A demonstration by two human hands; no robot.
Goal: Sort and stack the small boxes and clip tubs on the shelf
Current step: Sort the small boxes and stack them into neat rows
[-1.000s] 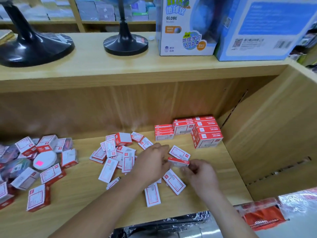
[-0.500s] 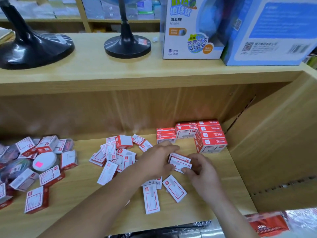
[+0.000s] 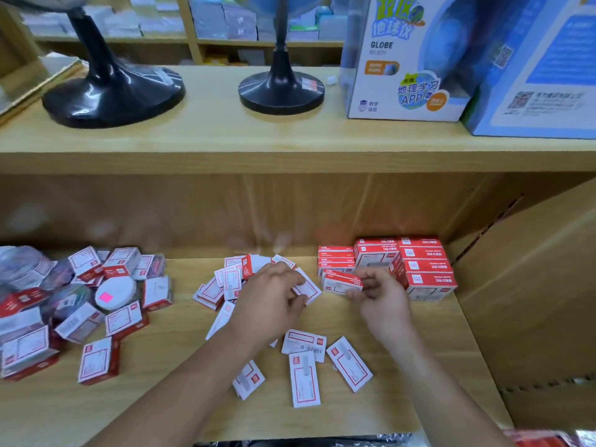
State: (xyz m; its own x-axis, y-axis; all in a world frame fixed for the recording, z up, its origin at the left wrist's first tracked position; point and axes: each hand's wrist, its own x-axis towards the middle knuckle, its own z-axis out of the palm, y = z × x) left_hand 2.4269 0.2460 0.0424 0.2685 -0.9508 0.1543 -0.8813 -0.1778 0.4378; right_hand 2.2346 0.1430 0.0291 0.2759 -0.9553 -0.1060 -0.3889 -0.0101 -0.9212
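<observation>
Several stacked red boxes (image 3: 422, 269) stand back right on the shelf (image 3: 161, 414); a nudge from the right hand (image 3: 380, 301) could topple them. Centre lie loose flat boxes (image 3: 225, 282); the left hand (image 3: 271, 304) curls onto one. The right pinches a small red-topped box (image 3: 342, 282) just before the stack, long axis left-right, ends pointing sideways.

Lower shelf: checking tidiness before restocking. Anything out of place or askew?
Yes. Only the red stacks at the back right sit square. The middle boxes lie scattered at mixed angles, and the left heap jumbles boxes with a round tub. The right hand holds one small box.
</observation>
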